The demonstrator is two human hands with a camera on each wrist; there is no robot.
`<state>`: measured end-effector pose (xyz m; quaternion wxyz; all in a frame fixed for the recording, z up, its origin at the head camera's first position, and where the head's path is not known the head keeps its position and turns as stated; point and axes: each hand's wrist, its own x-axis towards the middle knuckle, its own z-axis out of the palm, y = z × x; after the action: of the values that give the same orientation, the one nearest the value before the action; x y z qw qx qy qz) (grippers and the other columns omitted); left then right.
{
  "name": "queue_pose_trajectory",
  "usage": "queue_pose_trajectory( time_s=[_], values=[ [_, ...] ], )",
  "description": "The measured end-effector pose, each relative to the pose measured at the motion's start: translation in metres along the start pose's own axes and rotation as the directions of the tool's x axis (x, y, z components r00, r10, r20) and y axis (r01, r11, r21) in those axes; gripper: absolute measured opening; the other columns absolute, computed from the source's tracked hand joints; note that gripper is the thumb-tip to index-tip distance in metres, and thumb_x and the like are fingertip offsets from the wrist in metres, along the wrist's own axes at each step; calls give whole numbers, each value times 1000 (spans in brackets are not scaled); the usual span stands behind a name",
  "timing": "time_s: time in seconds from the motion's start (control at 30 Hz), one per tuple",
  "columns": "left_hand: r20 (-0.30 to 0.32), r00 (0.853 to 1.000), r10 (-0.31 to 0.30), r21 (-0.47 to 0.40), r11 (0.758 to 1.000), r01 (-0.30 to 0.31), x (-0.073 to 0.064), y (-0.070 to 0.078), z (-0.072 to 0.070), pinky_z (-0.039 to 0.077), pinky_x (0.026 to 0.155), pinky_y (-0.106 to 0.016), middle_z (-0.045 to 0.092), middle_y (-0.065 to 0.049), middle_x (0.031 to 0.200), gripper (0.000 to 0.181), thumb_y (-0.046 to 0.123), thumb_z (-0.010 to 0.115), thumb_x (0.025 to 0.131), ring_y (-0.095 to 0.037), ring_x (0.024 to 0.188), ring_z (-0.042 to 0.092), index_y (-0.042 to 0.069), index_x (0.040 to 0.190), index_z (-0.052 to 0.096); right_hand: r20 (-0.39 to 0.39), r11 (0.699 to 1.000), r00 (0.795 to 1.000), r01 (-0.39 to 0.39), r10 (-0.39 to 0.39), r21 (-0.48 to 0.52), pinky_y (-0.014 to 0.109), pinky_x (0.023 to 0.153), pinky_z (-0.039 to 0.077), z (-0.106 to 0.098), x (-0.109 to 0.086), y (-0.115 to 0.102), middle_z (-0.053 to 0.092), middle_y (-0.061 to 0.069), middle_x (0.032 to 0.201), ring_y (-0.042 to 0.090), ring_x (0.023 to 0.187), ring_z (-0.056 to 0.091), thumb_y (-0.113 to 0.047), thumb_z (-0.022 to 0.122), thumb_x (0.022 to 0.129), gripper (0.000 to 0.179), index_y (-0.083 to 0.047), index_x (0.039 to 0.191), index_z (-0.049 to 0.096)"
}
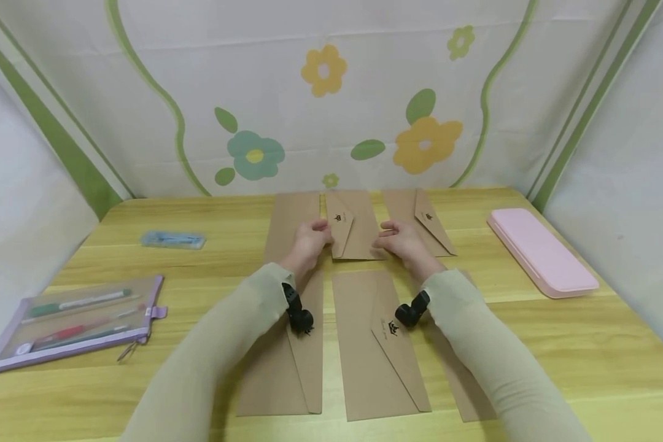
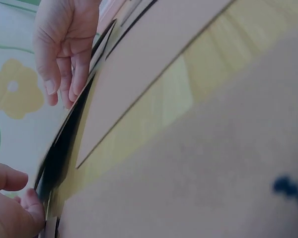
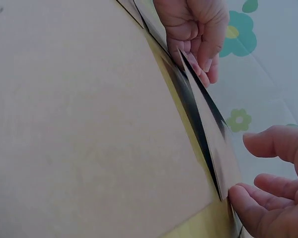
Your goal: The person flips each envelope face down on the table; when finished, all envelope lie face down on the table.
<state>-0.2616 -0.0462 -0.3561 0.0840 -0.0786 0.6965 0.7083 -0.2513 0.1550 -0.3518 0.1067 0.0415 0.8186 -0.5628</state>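
A small brown kraft envelope (image 1: 364, 224) with a crown printed on its pointed flap lies at the back middle of the table. At its left edge is my left hand (image 1: 308, 244), fingers touching it and thumb held apart (image 2: 12, 210). My right hand (image 1: 404, 244) touches the opposite edge with its fingertips, its thumb also clear of the paper (image 3: 280, 183). In both wrist views the envelope's near edge looks slightly raised, with dark shadow under it. Beside it lie a back-left envelope (image 1: 293, 212) and a back-right envelope (image 1: 406, 218) with its flap to the right.
In the front row lie a left envelope (image 1: 276, 387), a middle envelope (image 1: 364, 362) and a right envelope (image 1: 469, 393) partly under my forearm. A clear pen pouch (image 1: 88, 313) and a blue packet (image 1: 172, 239) are at left; a pink case (image 1: 541, 252) is at right. A flowered curtain (image 1: 364, 92) hangs behind.
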Motion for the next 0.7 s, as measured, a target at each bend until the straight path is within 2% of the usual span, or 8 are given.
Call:
queue_pose_trajectory(
  time_s=[0.23, 0.4, 0.7],
  values=[
    [-18, 999, 41, -111, 993, -43, 0, 2, 2, 44, 96, -25, 51, -14, 127, 56, -19, 52, 77, -23, 118, 49, -3, 130, 47, 0, 999, 1000, 11, -11, 32, 39, 99, 39, 2, -4, -1, 49, 22, 129, 32, 118, 47, -7, 62, 84, 58, 1, 136, 39],
    [-38, 998, 54, -192, 979, -60, 2, 3, 3, 46, 93, -26, 52, -15, 124, 53, -20, 52, 77, -22, 113, 51, -4, 127, 50, 19, 998, 1000, 11, -12, 58, 39, 102, 37, 6, -6, -2, 46, 21, 131, 32, 120, 44, -10, 60, 85, 57, 1, 136, 39],
    [-42, 996, 81, -310, 946, -90, 2, 14, 2, 46, 68, -14, 51, -7, 105, 45, -17, 51, 80, -12, 93, 48, -7, 124, 51, 67, 990, 998, 7, -17, 143, 38, 106, 35, 16, -7, -5, 37, 18, 141, 30, 126, 40, -10, 60, 87, 58, 3, 138, 35]
  ],
)
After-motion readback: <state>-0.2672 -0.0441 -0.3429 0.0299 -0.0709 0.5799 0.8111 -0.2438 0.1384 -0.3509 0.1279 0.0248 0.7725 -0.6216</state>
